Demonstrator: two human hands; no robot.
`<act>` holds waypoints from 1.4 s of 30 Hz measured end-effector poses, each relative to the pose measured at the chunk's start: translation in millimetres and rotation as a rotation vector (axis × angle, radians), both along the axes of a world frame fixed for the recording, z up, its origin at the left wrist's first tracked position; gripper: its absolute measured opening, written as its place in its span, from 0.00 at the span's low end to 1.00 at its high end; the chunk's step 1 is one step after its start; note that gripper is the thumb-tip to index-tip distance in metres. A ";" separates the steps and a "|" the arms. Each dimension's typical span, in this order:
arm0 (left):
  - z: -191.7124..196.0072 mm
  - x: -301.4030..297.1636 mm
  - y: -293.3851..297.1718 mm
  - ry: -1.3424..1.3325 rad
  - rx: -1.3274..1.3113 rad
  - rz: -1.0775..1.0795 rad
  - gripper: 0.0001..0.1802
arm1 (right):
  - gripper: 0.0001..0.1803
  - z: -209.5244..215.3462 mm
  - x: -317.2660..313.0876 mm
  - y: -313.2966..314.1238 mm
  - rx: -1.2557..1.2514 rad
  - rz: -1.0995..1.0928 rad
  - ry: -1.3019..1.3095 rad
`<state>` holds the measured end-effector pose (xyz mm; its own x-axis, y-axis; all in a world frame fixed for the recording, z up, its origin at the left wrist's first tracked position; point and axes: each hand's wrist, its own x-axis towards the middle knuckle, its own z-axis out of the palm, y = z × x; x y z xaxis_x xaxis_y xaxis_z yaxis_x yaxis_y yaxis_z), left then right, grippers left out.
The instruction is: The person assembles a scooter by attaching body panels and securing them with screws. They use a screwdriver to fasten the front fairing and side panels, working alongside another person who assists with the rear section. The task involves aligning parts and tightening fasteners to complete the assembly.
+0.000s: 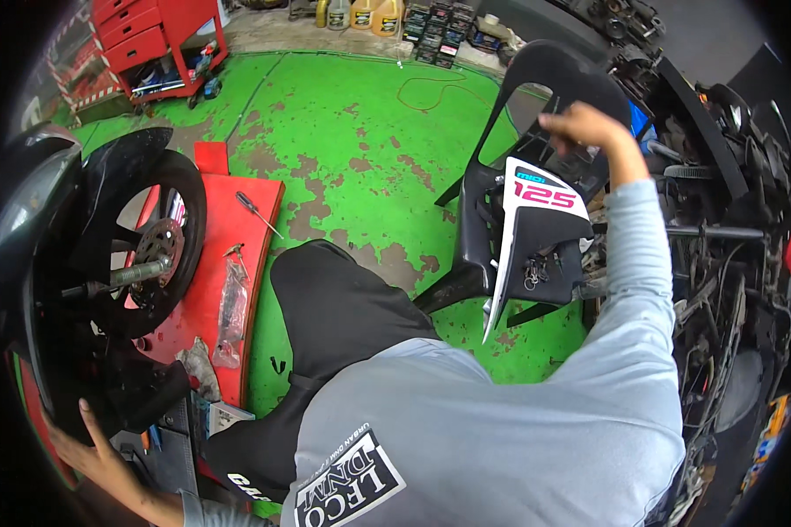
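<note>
My left hand [92,452] lies against the lower edge of a dark motorcycle's bodywork [28,307], thumb and fingers spread apart. My right hand [584,127] is raised in front of the backrest of a black plastic chair [558,61], its fingers curled in. Whatever those fingers may hold is hidden. Below that hand, a white and black fairing panel [549,224] with pink marking leans on the chair seat. Small dark metal parts, among them what look like keys [533,274], lie on the panel's black face.
The motorcycle's front wheel [180,237] stands over a red platform [259,206] holding a screwdriver [257,212] and a clear plastic bag [230,316]. A red tool cart [145,39] and bottles [362,16] stand far off. Piled motorcycle parts [721,299] crowd the right.
</note>
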<state>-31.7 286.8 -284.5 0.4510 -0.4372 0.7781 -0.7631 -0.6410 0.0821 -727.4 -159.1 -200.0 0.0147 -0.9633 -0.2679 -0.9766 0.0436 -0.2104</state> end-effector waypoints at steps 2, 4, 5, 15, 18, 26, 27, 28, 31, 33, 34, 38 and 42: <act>8.3 -9.5 -5.4 0.026 0.011 -0.032 0.42 | 0.38 -58.4 -32.5 18.2 0.114 -0.167 0.147; 8.9 -11.1 -7.2 0.061 0.023 -0.068 0.41 | 0.46 -124.3 -120.9 30.9 0.151 -0.291 0.266; 6.3 -11.7 -8.8 0.096 0.005 -0.109 0.41 | 0.46 -165.5 -165.8 50.2 -0.163 -0.355 0.280; 6.9 -2.4 8.2 0.120 0.013 -0.101 0.41 | 0.41 -257.5 -154.8 113.4 -0.026 -1.110 -0.544; 7.3 -0.8 8.5 0.076 0.044 -0.087 0.42 | 0.34 -276.9 -157.4 104.5 -0.117 -1.255 -0.727; 5.3 1.6 6.8 0.025 0.049 -0.098 0.40 | 0.13 -293.3 -189.9 73.8 -0.368 -1.252 -1.157; 4.5 3.5 6.8 0.015 0.051 -0.095 0.40 | 0.12 -288.1 -184.2 71.3 -0.456 -1.245 -1.219; 2.7 5.3 6.4 0.007 0.051 -0.094 0.40 | 0.14 -280.5 -180.0 69.4 -0.515 -1.236 -1.272; 2.1 4.3 5.1 0.006 0.050 -0.083 0.40 | 0.17 -255.0 -151.4 64.9 -0.649 -1.144 -1.438; 3.4 -2.2 1.0 0.002 0.059 -0.083 0.40 | 0.18 -232.2 -142.4 66.3 -0.703 -1.062 -1.382; 9.0 -6.2 5.3 -0.018 0.067 -0.051 0.40 | 0.17 -219.6 -106.1 61.4 -0.727 -1.012 -1.398; 2.7 5.6 11.7 0.008 -0.005 -0.064 0.41 | 0.18 -165.0 -72.8 58.7 -0.839 -0.764 -1.122; 15.4 -22.6 -5.4 0.024 -0.026 -0.076 0.41 | 0.20 -98.8 -18.1 76.3 -1.142 -0.379 -0.389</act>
<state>-54.4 281.3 -269.1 0.4360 -0.4506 0.7790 -0.8072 -0.5785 0.1171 -745.5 -82.8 -298.7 -0.4214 -0.6037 0.6767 -0.8079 -0.0890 -0.5826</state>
